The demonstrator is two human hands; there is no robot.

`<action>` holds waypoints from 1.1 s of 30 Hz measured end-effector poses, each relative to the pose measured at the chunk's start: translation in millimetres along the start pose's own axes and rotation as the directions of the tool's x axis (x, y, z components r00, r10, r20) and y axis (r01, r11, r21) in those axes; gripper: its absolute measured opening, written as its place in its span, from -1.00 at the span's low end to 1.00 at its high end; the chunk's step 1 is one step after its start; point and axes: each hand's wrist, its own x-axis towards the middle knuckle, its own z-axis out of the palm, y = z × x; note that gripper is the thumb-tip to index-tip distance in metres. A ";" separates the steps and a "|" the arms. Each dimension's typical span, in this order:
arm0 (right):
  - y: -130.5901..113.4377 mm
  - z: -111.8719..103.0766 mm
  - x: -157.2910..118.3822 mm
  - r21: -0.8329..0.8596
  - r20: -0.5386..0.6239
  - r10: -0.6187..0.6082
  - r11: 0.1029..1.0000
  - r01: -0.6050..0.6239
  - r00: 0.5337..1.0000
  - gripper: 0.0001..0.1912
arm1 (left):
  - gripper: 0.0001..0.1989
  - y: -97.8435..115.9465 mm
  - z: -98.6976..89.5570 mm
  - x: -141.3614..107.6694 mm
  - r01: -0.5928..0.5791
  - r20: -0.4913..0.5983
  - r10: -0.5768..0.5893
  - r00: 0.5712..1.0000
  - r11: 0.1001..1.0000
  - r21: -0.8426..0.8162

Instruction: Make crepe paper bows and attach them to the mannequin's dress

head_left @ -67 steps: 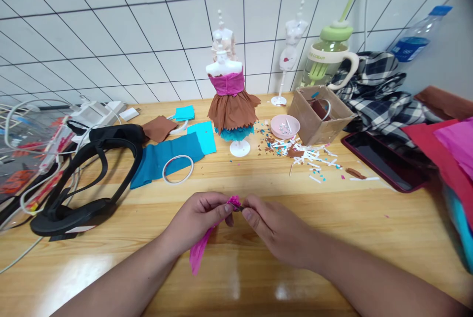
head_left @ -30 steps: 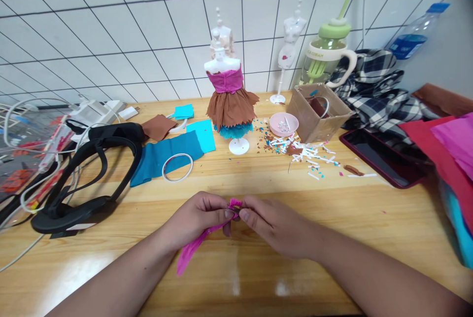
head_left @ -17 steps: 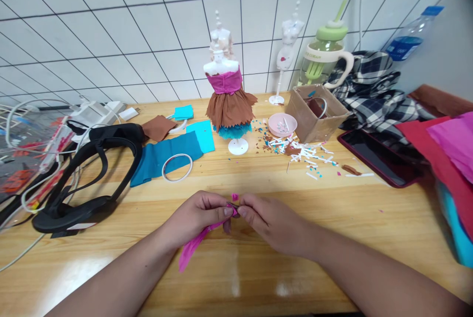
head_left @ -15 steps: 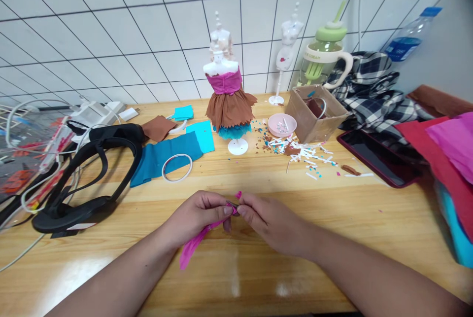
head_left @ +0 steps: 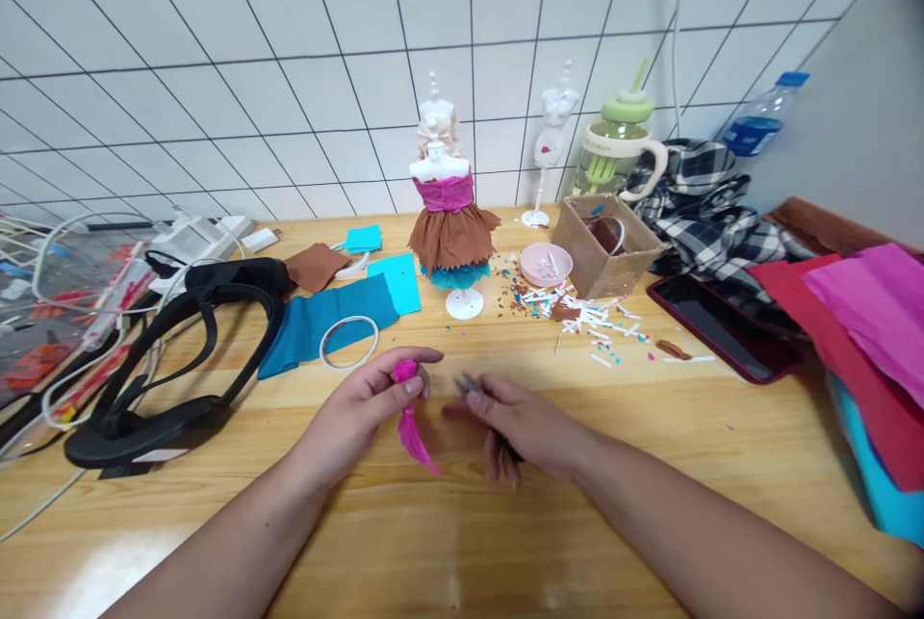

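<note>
My left hand (head_left: 375, 393) pinches a strip of magenta crepe paper (head_left: 410, 426). Its top is bunched into a small knot above the thumb, and a loose tail hangs below. Held in my right hand (head_left: 516, 422) is a small pair of scissors (head_left: 468, 382); grey tips poke out past the thumb, while the handles are mostly hidden by the fingers. A gap separates the scissors from the paper. Beyond the hands stands a small white dress form (head_left: 440, 167) wearing a magenta top, a brown skirt (head_left: 451, 239) and a blue underlayer.
Left lie a black headset strap frame (head_left: 173, 446), blue paper (head_left: 328, 316) and a tape roll (head_left: 322, 349). Toward the back right are a pink dish (head_left: 530, 274), paper scraps (head_left: 584, 319), a cardboard box (head_left: 603, 268) and a phone (head_left: 722, 325). Colored sheets (head_left: 852, 340) lie far right.
My hands have moved apart. The scissors have come away from the magenta paper, whose bunched end now shows above my left thumb. The view has tilted up slightly.
</note>
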 end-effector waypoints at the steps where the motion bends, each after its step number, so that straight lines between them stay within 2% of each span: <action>1: -1.3 -4.7 2.7 -0.034 -0.109 -0.053 0.998 0.049 0.993 -0.63 | -0.65 0.2 -0.5 0.1 0.012 0.029 -0.013 0.999 0.999 0.043; 2: -2.8 -11.9 5.7 -0.074 -0.236 -0.115 0.992 0.100 0.965 -0.66 | -0.65 0.2 -0.5 0.3 0.021 0.058 -0.026 0.998 0.996 0.082; 3: -4.2 -21.1 8.6 -0.117 -0.377 -0.163 0.985 0.128 0.912 -0.68 | -0.63 0.3 -0.1 0.4 0.028 0.087 -0.038 0.995 0.993 0.114; 5: -6.5 -42.3 13.4 -0.201 -0.589 -0.237 0.969 0.144 0.772 -0.71 | -0.54 0.2 0.3 0.6 0.030 0.151 -0.053 0.987 0.988 0.153; 6: -7.2 -52.4 14.7 -0.260 -0.640 -0.294 0.952 0.159 0.710 -0.72 | -0.49 -0.1 0.0 0.9 0.031 0.184 -0.062 0.981 0.986 0.167; 9: -8.2 -71.6 13.2 -0.582 -0.611 -0.547 0.801 0.144 0.572 -0.79 | -0.41 -2.5 -2.8 3.4 0.050 0.242 -0.108 0.964 0.971 0.234; 10: -8.3 -73.0 11.2 -0.664 -0.571 -0.597 0.740 0.110 0.564 -0.82 | -0.43 -3.9 -4.0 4.8 0.053 0.239 -0.115 0.964 0.966 0.252; 11: -8.2 -71.9 9.0 -0.722 -0.520 -0.625 0.686 0.091 0.582 -0.82 | -0.44 -5.3 -5.1 6.4 0.053 0.230 -0.115 0.966 0.964 0.261; 13: -7.8 -63.0 5.5 -0.741 -0.405 -0.602 0.657 0.137 0.688 -0.82 | -0.44 -7.6 -6.4 9.5 0.047 0.203 -0.098 0.974 0.969 0.242; 15: -7.2 -47.8 5.5 -0.583 -0.277 -0.487 0.770 0.258 0.829 -0.84 | -0.38 -8.9 -5.7 11.5 0.049 0.187 -0.087 0.979 0.979 0.196; 17: -7.2 -30.4 9.9 -0.234 -0.134 -0.323 0.929 0.287 0.937 -0.80 | -0.33 -9.5 -2.6 11.9 0.057 0.184 -0.085 0.979 0.987 0.148; 19: -8.3 -15.4 17.5 0.029 -0.028 -0.310 0.950 0.311 0.950 -0.70 | -0.30 -10.6 2.3 11.4 0.062 0.192 -0.081 0.978 0.993 0.101; 20: -9.1 -10.5 21.7 0.085 -0.021 -0.313 0.946 0.314 0.950 -0.67 | -0.30 -11.6 5.0 11.1 0.064 0.195 -0.079 0.978 0.995 0.081; 22: -10.4 -7.3 28.6 0.100 -0.050 -0.242 0.964 0.246 0.969 -0.65 | -0.35 -14.2 10.2 10.7 0.070 0.186 -0.077 0.979 0.996 0.046; 24: -10.4 -13.1 30.9 0.043 -0.213 -0.206 0.975 0.220 0.955 -0.62 | -0.44 -16.6 14.0 10.6 0.080 0.161 -0.082 0.983 0.997 0.018; 25: -9.9 -18.4 29.9 -0.023 -0.317 -0.217 0.975 0.221 0.923 -0.61 | -0.50 -17.4 15.1 10.7 0.085 0.145 -0.085 0.986 0.996 0.006; 27: -8.3 -31.3 24.2 -0.259 -0.487 -0.313 0.943 0.208 0.815 -0.62 | -0.58 -18.5 15.6 11.1 0.091 0.111 -0.089 0.990 0.996 -0.014; 28: -7.8 -37.6 20.1 -0.437 -0.495 -0.423 0.876 0.203 0.759 -0.67 | -0.59 -19.1 15.1 11.6 0.090 0.093 -0.088 0.992 0.996 -0.023; 29: -7.7 -43.2 15.7 -0.608 -0.477 -0.539 0.773 0.182 0.694 -0.74 | -0.58 -19.7 14.3 12.4 0.086 0.075 -0.083 0.994 0.996 -0.032; 30: -8.0 -47.8 11.5 -0.721 -0.452 -0.610 0.679 0.137 0.651 -0.76 | -0.56 -20.7 13.2 13.6 0.078 0.057 -0.076 0.995 0.996 -0.045; 32: -9.7 -53.4 4.9 -0.834 -0.434 -0.667 0.552 0.012 0.606 -0.74 | -0.53 -23.5 10.7 17.2 0.051 0.026 -0.048 0.998 0.994 -0.093; 33: -10.6 -54.8 3.0 -0.869 -0.416 -0.679 0.493 -0.043 0.605 -0.72 | -0.53 -25.3 9.5 19.5 0.035 0.010 -0.035 0.999 0.992 -0.125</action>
